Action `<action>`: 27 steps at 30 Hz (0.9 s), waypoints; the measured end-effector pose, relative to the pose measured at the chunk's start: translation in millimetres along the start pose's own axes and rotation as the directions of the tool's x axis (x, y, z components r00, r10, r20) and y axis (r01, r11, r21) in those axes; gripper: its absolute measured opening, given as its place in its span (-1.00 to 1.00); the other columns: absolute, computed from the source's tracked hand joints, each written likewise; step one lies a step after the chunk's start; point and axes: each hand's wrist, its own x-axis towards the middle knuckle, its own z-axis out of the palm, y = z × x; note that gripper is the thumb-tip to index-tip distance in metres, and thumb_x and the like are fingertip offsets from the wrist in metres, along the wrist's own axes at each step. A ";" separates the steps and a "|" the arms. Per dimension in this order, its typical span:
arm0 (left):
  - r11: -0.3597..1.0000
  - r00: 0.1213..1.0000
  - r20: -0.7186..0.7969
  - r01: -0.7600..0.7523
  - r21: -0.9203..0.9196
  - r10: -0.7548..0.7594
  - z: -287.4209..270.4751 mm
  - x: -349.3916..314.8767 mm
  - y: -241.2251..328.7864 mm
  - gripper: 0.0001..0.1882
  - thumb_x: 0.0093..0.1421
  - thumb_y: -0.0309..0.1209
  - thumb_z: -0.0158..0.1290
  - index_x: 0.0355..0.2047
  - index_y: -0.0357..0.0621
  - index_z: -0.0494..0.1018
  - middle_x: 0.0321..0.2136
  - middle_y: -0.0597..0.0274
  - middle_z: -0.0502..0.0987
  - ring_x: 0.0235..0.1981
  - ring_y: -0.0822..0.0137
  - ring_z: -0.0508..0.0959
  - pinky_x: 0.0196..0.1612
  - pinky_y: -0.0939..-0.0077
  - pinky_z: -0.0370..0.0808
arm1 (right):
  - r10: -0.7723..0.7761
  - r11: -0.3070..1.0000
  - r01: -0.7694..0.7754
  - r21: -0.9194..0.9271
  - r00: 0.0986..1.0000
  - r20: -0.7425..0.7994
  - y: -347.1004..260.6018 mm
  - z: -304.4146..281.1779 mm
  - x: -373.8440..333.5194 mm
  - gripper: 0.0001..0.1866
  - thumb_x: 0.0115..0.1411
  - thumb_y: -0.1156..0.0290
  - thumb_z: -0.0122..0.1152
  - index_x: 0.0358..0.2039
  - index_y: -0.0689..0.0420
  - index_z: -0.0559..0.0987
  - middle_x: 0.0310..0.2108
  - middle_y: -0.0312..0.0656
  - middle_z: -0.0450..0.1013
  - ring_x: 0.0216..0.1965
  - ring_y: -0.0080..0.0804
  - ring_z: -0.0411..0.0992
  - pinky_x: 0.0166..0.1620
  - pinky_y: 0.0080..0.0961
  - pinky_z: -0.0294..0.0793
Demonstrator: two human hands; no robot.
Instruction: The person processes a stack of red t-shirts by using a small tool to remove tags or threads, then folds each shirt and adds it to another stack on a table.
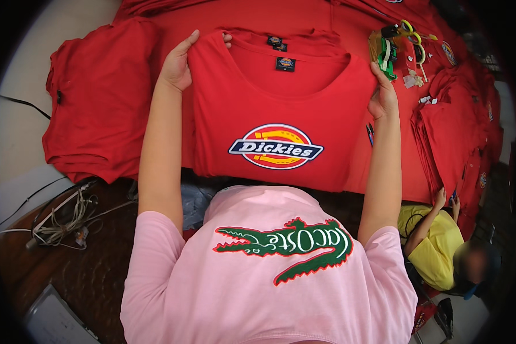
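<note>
A folded red T-shirt [281, 106] with a wide round neck and an oval chest emblem is held up in front of me, its neckline away from me. My left hand [180, 62] grips its left shoulder, with some fingertips showing over the far edge. At the opposite shoulder, my right hand [383, 96] grips the side edge; its thumb shows while most fingers are hidden by the cloth. More red shirts with dark neck labels [275, 41] lie directly behind this one.
Left of me lies a pile of red garments [100, 100]. A green tape dispenser [388, 60] and yellow-handled scissors [419, 53] are at the far right, with pens [370, 135] nearer. Another person in yellow [433, 243] handles red shirts [444, 135]. Tangled cables [69, 221] lie lower left.
</note>
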 end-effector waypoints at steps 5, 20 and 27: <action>0.992 0.997 -0.041 0.076 0.105 -0.072 -24.4 18.8 -4.5 -0.34 0.51 -0.03 -0.16 0.25 -0.46 0.37 0.20 -0.07 0.53 0.24 0.13 0.52 0.34 0.21 0.43 | 0.057 0.996 -0.059 -0.060 0.998 -0.042 9.5 3.6 32.7 -0.67 0.31 0.39 0.32 0.08 0.09 0.58 0.03 -0.16 0.60 0.13 -0.22 0.54 0.24 -0.13 0.52; 0.854 0.872 -0.172 0.485 0.187 -0.457 -70.9 -62.2 -47.8 -0.37 0.39 0.21 -0.01 0.07 -0.11 0.52 -0.12 0.20 0.66 -0.13 0.35 0.64 0.01 0.44 0.55 | 0.309 0.901 -0.262 -0.346 0.947 0.087 42.5 -49.4 -3.7 -0.47 0.37 0.07 0.24 0.19 0.16 0.52 0.10 -0.18 0.57 0.10 -0.34 0.54 0.18 -0.33 0.51; 0.724 0.921 -0.348 0.361 0.588 -0.177 -27.9 -204.0 -127.5 -0.68 0.36 -0.14 0.19 -0.13 -0.16 0.55 -0.33 0.46 0.53 -0.28 0.51 0.49 -0.06 0.59 0.43 | 0.223 0.581 -0.105 -0.807 0.974 0.034 80.3 -109.5 -142.8 -0.72 0.22 0.17 0.43 -0.28 0.14 0.71 -0.43 -0.45 0.57 -0.37 -0.59 0.48 -0.19 -0.56 0.44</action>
